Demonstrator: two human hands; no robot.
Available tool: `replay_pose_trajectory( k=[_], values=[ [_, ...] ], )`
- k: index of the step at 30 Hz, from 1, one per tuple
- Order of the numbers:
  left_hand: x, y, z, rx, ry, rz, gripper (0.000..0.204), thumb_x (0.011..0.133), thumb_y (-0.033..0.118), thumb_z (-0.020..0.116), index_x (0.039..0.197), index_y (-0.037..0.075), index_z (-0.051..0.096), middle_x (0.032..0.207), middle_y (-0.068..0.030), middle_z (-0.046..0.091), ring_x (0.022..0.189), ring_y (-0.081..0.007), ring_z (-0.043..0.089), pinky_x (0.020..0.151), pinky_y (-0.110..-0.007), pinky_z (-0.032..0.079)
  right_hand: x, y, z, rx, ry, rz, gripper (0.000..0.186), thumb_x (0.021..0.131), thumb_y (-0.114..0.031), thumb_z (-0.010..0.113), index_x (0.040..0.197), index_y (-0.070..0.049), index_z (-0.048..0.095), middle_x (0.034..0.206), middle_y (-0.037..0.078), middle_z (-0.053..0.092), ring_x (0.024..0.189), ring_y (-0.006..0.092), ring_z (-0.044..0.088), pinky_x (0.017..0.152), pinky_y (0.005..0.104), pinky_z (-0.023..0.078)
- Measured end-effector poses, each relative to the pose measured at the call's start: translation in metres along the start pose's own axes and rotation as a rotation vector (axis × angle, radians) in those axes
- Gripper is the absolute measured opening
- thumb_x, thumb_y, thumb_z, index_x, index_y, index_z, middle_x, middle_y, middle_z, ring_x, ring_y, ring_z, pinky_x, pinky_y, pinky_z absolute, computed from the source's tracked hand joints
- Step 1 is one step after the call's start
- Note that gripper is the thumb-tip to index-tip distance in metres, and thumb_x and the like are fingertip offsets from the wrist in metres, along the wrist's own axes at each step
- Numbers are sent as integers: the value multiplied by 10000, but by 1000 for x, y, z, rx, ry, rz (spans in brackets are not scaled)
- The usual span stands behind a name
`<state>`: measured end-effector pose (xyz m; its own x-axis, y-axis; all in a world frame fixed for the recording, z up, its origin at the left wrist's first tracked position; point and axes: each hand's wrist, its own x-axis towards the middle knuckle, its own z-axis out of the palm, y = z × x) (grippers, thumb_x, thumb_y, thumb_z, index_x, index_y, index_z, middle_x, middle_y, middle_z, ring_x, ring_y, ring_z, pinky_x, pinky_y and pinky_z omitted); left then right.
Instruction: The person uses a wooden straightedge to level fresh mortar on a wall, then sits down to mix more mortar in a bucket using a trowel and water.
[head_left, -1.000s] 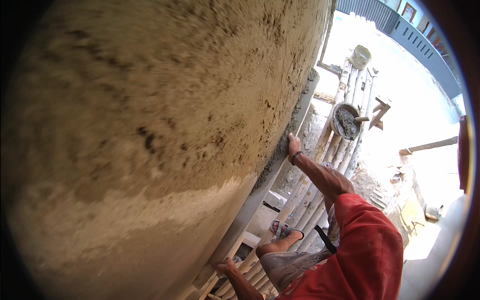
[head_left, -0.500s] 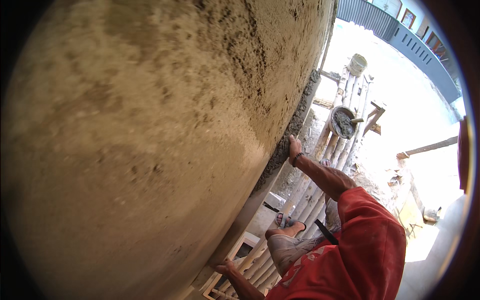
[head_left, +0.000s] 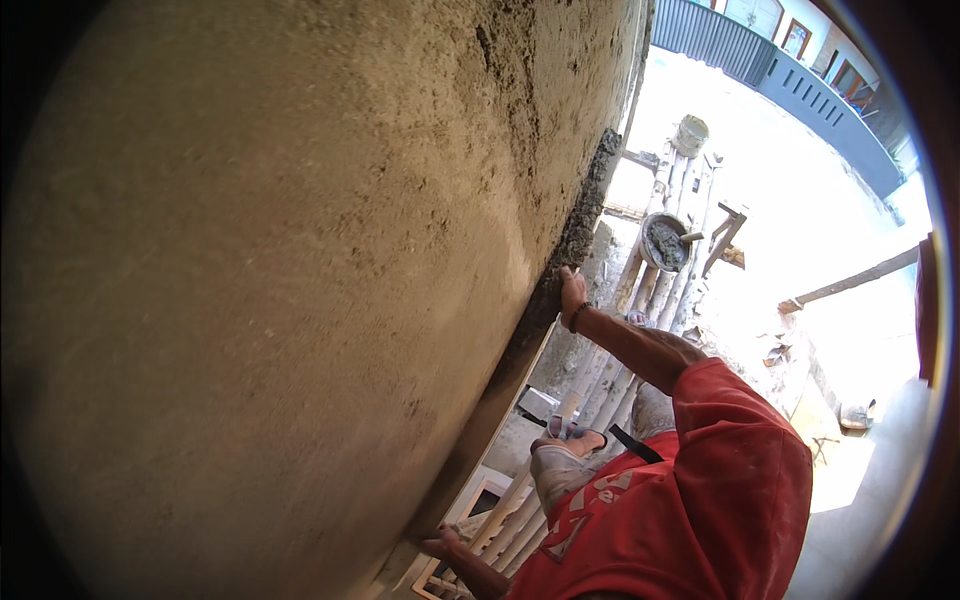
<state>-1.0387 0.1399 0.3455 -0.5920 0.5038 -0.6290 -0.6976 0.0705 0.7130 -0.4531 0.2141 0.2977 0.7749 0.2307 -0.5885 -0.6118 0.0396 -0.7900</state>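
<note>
A long straight board [head_left: 491,407] lies along the plastered wall [head_left: 300,280], with dark wet mortar [head_left: 595,185] along its far part. My right hand [head_left: 574,298] grips the board around the middle of the view, thumb over its edge. Lower down, my left hand [head_left: 441,541] is closed on the same board's near part, partly in shadow. My red-sleeved right arm crosses over the pole platform. A bucket of grey mortar [head_left: 664,242] with a handled tool in it stands on the poles beyond my right hand.
Below me is a platform of rough poles [head_left: 668,180] with a pale bucket [head_left: 691,136] at its far end; my sandalled foot [head_left: 577,435] rests on it. A wooden beam [head_left: 850,280] juts from the right. A grey boundary wall [head_left: 820,110] runs behind at top right.
My view has shifted slightly, moving the platform left in the picture. Both hands still grip the board, whose visible face now looks darker and narrower near my right hand.
</note>
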Motion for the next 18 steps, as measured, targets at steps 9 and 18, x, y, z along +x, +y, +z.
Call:
replay_pose_trajectory(
  k=[9,18],
  values=[
    [-6,60,-2,19,-91,62,438,796,392,642,1100,82,584,1069,-71,611,937,-216,585,745,-349,471,-70,-34,15,7,-149,71,707,882,-444,514,1363,9,264,1368,177,361,1247,272,381,1019,371,325],
    [-14,108,-1,-67,-84,28,404,805,374,630,1090,91,585,1043,-45,623,916,-180,586,673,-303,448,-115,-50,25,-57,-147,73,645,901,-434,484,1349,-6,306,1403,183,332,1308,301,317,1039,377,286]
  ],
)
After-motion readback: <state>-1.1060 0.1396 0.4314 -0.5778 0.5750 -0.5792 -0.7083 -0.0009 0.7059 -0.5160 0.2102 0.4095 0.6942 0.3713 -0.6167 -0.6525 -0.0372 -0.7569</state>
